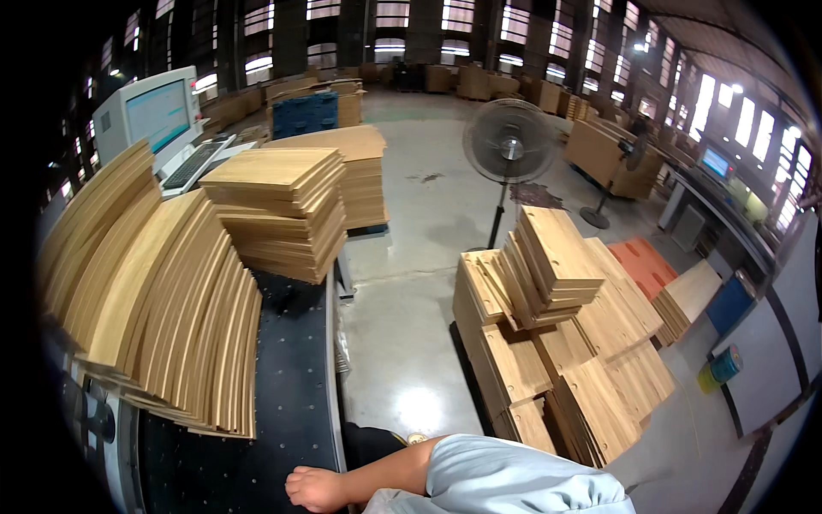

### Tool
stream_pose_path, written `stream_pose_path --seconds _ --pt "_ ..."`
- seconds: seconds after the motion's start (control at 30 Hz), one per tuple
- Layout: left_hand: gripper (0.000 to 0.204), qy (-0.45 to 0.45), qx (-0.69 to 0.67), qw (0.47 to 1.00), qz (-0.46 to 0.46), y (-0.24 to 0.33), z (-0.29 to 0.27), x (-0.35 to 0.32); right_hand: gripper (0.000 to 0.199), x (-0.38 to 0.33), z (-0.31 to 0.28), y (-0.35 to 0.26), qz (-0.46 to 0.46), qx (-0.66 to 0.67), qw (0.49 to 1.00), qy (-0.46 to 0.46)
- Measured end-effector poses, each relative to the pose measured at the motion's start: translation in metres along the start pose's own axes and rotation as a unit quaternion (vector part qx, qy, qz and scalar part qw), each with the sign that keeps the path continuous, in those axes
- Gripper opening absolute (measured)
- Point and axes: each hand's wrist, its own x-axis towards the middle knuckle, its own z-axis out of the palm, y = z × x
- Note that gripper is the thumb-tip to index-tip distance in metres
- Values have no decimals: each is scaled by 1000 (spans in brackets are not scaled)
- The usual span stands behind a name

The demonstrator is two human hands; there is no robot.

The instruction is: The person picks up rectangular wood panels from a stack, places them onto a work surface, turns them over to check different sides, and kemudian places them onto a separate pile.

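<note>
My right hand (pixel 317 489) is low in the head view, at the near right edge of a black, studded worktable (pixel 291 377). Its fingers are curled, and whatever they may hold is hidden beneath them. The bare forearm comes in from the right, out of a light blue sleeve (pixel 514 475). My left hand is out of view. Ahead of the right hand, to the left, a long row of thin wooden panels (pixel 184 300) leans in a curved stack on the table. Behind it stands a neat pile of wooden boards (pixel 282 206).
Right of the table, several stacks of wooden panels (pixel 556 343) stand low, some with round holes. A pedestal fan (pixel 511 146) is behind them. A computer monitor (pixel 158 111) and keyboard (pixel 195 163) sit at the far left. An orange pallet (pixel 638 265) lies at the right.
</note>
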Motion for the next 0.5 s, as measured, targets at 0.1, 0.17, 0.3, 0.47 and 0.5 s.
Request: stream_pose_path --seconds 0.1,0.17,0.3,0.47,0.5 --pt "30 42 -22 998 42 -28 16 -10 15 -2 -11 -2 56 44 996 -59" --pt "32 -47 32 997 -52 14 -5 -3 13 -7 -8 2 42 44 998 -26" --pt "26 15 28 999 -15 13 4 1 10 -2 -18 1 14 39 999 8" --pt "26 10 11 999 -40 5 -4 -9 11 3 -16 -2 29 29 999 -35" --pt "25 15 9 999 -46 3 -7 -12 14 3 -18 0 30 20 999 -36"
